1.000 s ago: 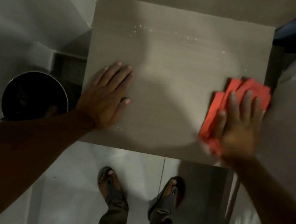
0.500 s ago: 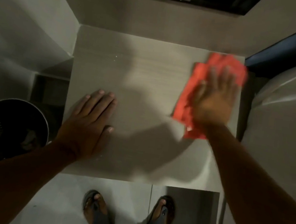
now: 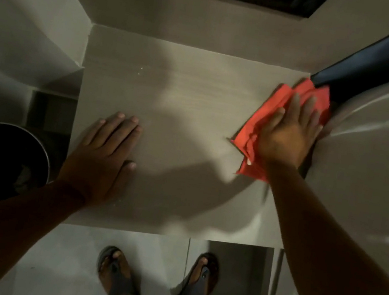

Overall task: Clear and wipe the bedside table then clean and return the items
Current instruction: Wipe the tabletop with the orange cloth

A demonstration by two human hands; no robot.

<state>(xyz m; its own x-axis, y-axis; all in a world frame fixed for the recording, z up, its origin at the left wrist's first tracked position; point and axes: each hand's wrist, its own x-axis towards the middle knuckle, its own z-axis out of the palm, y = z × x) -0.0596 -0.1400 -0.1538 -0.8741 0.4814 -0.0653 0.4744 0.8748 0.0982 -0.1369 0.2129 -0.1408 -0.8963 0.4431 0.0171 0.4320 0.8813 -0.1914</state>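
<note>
Dim light falls over a pale wood-grain tabletop [image 3: 193, 112] set into a corner between grey walls, with long arm shadows crossing its middle. On it the left hand [image 3: 101, 156] lies flat, palm down, fingers straight and close together, gripping nothing; it rests near the tabletop's left edge. A few small white specks [image 3: 140, 69] dot the surface ahead of that hand's fingertips, well apart from them.

Off to the right, the right hand [image 3: 289, 133] is spread flat on a red cloth [image 3: 261, 129], pressing it against the tabletop with fingers extended and slightly splayed rather than curled round it. The cloth is crumpled and folded on itself; it pokes out beyond the fingertips and to the left of the palm, and a corner trails below the wrist. It sits at the tabletop's far right side, its upper edge touching a dark padded headboard [image 3: 378, 56] that runs diagonally past the fingertips. Just right of this hand lies a bed [image 3: 366, 173] covered in pale, glossy fabric.

Left of the left forearm, below the tabletop's level, stands a round black bin [image 3: 1, 166]; its contents are too dark to make out. Beneath both arms, two feet in grey sandals [image 3: 118, 277] stand on a light tiled floor [image 3: 66, 254].
</note>
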